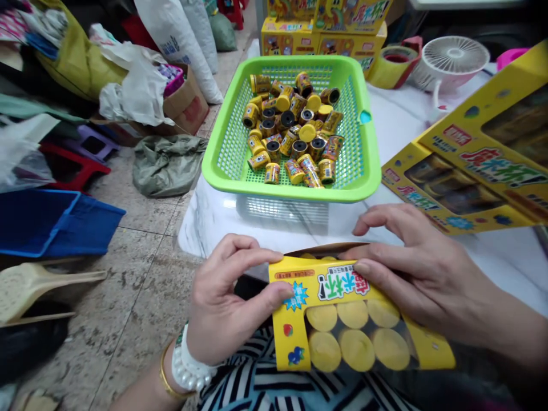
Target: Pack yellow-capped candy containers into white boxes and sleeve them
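Observation:
A yellow cardboard box [289, 325] with a clear window rests on my lap, its top side partly open. Yellow round lids [357, 348] show in rows through the window. My left hand [233, 299] pinches the box's upper left corner, thumb on the printed front and fingers behind the edge. At the upper right, my right hand [415, 262] grips the opening's edge between thumb and a finger, with the index finger raised. Beyond the box, a green plastic basket [291, 195] holds many small yellow cups [307, 133], some lying on their sides.
More yellow boxes [466, 154] stand at right on the white marbled table [201, 228], others [289, 41] at the back. A small white fan [456, 57] and a tape roll [394, 63] are behind. On the floor at left are a blue bin [85, 228], stools and bags.

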{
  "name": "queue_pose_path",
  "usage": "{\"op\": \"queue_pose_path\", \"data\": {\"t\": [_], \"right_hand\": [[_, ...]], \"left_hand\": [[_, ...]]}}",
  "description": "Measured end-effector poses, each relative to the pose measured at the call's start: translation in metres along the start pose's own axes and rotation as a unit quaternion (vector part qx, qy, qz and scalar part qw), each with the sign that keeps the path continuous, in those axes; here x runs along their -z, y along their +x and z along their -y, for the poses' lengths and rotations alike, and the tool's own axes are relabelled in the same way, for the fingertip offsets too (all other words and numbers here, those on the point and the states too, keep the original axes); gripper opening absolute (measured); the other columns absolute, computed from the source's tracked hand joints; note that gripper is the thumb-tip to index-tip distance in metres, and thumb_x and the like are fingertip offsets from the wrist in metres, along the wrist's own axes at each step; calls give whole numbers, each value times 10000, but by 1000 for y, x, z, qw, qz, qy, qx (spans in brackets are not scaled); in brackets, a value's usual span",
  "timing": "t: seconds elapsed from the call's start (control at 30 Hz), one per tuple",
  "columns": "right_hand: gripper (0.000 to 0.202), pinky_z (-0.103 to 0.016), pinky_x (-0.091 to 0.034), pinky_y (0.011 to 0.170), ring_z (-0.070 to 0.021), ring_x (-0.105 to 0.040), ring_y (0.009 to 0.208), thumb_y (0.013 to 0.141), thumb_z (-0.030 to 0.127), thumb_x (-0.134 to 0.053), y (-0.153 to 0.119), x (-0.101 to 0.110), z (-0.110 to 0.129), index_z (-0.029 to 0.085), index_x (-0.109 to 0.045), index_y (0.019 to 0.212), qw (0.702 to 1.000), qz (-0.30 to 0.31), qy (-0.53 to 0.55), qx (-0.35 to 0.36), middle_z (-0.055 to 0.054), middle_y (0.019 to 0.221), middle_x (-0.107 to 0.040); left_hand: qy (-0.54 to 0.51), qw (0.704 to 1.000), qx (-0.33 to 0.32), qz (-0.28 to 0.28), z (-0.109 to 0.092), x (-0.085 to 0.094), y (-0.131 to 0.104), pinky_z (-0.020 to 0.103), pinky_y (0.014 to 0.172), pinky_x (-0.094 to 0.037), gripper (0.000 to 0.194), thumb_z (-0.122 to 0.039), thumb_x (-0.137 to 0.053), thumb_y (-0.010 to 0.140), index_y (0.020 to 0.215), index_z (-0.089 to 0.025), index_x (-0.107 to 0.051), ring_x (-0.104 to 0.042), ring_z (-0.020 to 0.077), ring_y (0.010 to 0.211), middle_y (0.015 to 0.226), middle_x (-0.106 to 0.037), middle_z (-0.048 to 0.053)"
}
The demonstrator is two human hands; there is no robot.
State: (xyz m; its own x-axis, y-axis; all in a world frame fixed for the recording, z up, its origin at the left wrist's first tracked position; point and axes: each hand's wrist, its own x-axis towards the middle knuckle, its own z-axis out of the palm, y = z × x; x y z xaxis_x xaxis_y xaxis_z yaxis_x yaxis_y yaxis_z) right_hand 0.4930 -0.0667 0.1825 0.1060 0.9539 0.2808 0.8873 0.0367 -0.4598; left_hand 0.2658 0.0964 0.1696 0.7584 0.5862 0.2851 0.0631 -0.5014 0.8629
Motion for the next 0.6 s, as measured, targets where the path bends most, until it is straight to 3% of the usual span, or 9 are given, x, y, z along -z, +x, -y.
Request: {"op": "queue_pose_path", "data": {"t": [0.07,0.2,0.47,0.6], "right_hand": [[210,-366,-525,806,-215,-592,984,967,298,-547,-2,0,0,248,-751,960,1000,9,21,-7,-79,1094,-568],[197,-270,-523,676,-155,-636,858,977,282,-538,-5,-2,-2,241,-728,1007,996,13,78,-33,-57,1037,-603],[199,-261,-526,641,-145,-663,802,962,284,-573,-9,-10,2,245,-753,1034,996,-42,59,-50,-47,991,-647],[169,-268,-519,601,-151,-662,772,932,302,-619,-11,-11,5,251,-763,1004,994,-75,51,-60,-47,972,-663]], "left_hand": [[6,999,14,-29,-2,1,-5,268,728,-495,276,-174,-803,787,1054,-207,-740,-584,140,882,937,-600,30],[13,999,25,-29,-13,-4,-3,238,669,-497,217,-161,-783,803,1011,-171,-719,-578,108,779,850,-630,8],[158,987,-10,-14,-28,-9,0,199,696,-482,195,-161,-743,849,1030,-101,-700,-571,83,772,847,-636,25],[131,991,-5,26,-31,-7,4,195,620,-454,41,-129,-692,880,917,-117,-703,-545,75,689,756,-605,7]]}}
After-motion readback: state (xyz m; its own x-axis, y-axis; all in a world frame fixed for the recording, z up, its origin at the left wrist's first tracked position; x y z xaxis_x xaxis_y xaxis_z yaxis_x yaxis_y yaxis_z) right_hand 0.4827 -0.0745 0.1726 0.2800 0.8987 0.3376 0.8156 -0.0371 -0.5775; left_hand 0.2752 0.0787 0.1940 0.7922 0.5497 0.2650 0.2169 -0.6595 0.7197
